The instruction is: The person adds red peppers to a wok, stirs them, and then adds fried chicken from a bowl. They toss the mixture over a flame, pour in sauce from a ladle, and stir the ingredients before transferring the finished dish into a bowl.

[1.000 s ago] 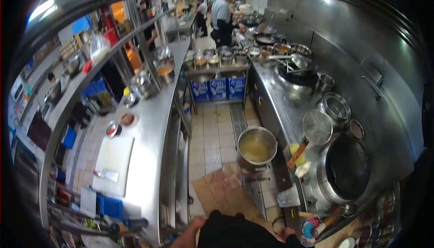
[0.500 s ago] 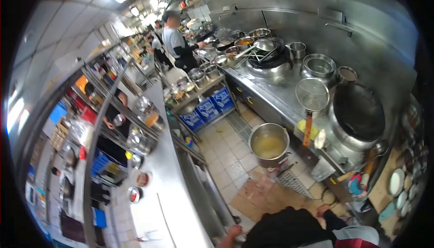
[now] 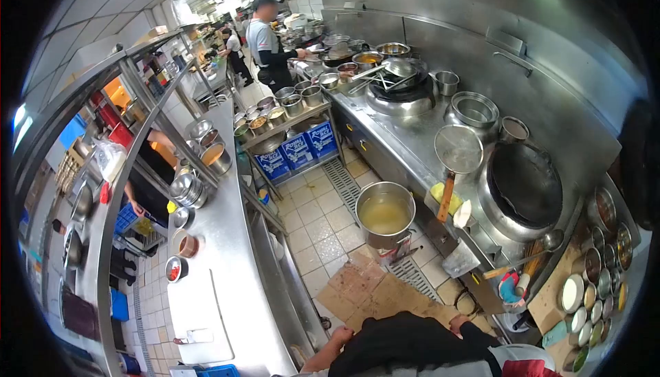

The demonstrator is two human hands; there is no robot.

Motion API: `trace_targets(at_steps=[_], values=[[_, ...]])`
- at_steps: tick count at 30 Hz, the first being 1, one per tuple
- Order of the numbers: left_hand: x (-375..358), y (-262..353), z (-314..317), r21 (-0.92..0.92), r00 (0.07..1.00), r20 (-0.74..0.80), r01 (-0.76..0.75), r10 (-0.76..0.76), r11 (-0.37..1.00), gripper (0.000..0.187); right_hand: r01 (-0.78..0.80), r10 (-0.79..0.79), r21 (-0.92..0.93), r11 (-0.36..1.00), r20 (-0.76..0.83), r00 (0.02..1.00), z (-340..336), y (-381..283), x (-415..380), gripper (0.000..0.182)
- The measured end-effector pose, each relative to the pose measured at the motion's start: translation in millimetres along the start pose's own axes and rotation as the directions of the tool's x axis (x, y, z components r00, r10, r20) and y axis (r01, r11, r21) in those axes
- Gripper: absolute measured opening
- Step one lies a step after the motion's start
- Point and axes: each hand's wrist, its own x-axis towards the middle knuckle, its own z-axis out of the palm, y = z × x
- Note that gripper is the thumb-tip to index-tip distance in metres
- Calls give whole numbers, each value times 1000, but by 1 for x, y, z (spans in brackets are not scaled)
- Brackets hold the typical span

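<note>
My left hand (image 3: 339, 336) hangs low beside my dark apron (image 3: 402, 346), close to the steel counter's side. My right hand (image 3: 458, 323) is at the apron's other side, above the cardboard on the floor. Both hands look small and partly turned away, so their fingers are hard to make out; I see no object in either. In front of me stands a deep steel pot (image 3: 385, 238) with cloudy yellowish liquid. Right of it, a wooden-handled mesh strainer (image 3: 458, 149) lies over the stove edge, near a large black wok (image 3: 526, 183).
A white cutting board (image 3: 196, 308) with a knife lies on the left counter (image 3: 251, 308). Flattened cardboard (image 3: 381, 291) covers floor tiles. Several seasoning containers (image 3: 572, 292) crowd the right side. Further off, a co-worker (image 3: 265, 43) stands by the stoves; another person's hand (image 3: 138, 210) shows behind the shelving.
My view has shifted, so the pot, stove and wok sit further left, and more of the seasoning containers shows at the right. My hands stay low beside the apron.
</note>
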Motion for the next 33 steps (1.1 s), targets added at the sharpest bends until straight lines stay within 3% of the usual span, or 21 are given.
trace_targets(at_steps=[1, 2, 5, 6, 7, 8, 10, 12, 13, 14, 16, 19, 22, 25, 27, 29, 32, 33], values=[[-5, 3, 4, 82, 996, -91, 8, 0, 997, 27, -6, 6, 9, 1000, 4, 1000, -1, 1, 0, 32], [-9, 4, 1, 123, 991, -43, -124, 131, 985, 27, -13, 13, -1, 1000, -18, 1000, -3, 4, 1, 32], [-17, 2, -4, 171, 994, -48, -86, 96, 982, 26, -18, 18, 59, 998, 3, 1000, 4, 18, 14, 31], [-18, -1, -9, 171, 994, -49, -85, 95, 982, 26, -97, 96, 279, 955, 17, 995, 16, 23, 24, 30], [-9, -15, -11, 241, 982, -8, -182, 189, 953, 26, -170, 168, 482, 859, 47, 985, 22, 25, 28, 29], [1, -29, -12, 305, 960, 39, -277, 278, 911, 25, -168, 166, 482, 860, 46, 985, 12, 20, 23, 29], [12, -41, -15, 357, 943, 69, -328, 326, 875, 25, -80, 65, 175, 981, 89, 994, -17, 7, 7, 25], [11, -40, -15, 408, 924, 102, -376, 367, 832, 25, -94, 84, 256, 962, 52, 995, -21, 0, -3, 23], [4, -29, -12, 245, 987, 10, -159, 161, 956, 27, -107, 107, 337, 935, 19, 994, -20, -3, -4, 22], [-1, -21, -9, 57, 997, -42, 69, -66, 996, 28, -104, 104, 338, 935, 18, 994, -22, -5, -7, 22], [-9, -8, -6, 66, 998, -31, 64, -62, 996, 29, -4, 1, 54, 999, 64, 998, -24, -8, -10, 30], [-17, 6, -4, 139, 997, -43, 64, -59, 988, 30, 15, -5, -65, 998, 145, 989, -21, -11, -2, 37], [-19, 8, -5, 172, 998, -44, 59, -52, 983, 30, -44, 43, 25, 999, 31, 999, -10, -11, -1, 23], [-19, 6, -7, 147, 999, -21, 49, -47, 988, 30, -43, 45, 36, 998, -49, 998, -2, -11, 2, 24], [-15, -1, -10, 151, 999, -22, 52, -49, 987, 30, -28, 28, 19, 999, 18, 999, -11, -12, 1, 24], [-2, -19, -11, -48, 996, 66, 67, -63, 997, 28, -10, 10, 3, 1000, 85, 996, -16, -12, 3, 24], [-1, -16, -12, 109, 995, 82, 40, -49, 993, 26, -6, 7, -8, 1000, 120, 993, -4, -11, 14, 23], [4, -21, -13, 108, 995, 81, 41, -50, 993, 26, -16, 18, -43, 999, 46, 999, -2, -13, 12, 23]])
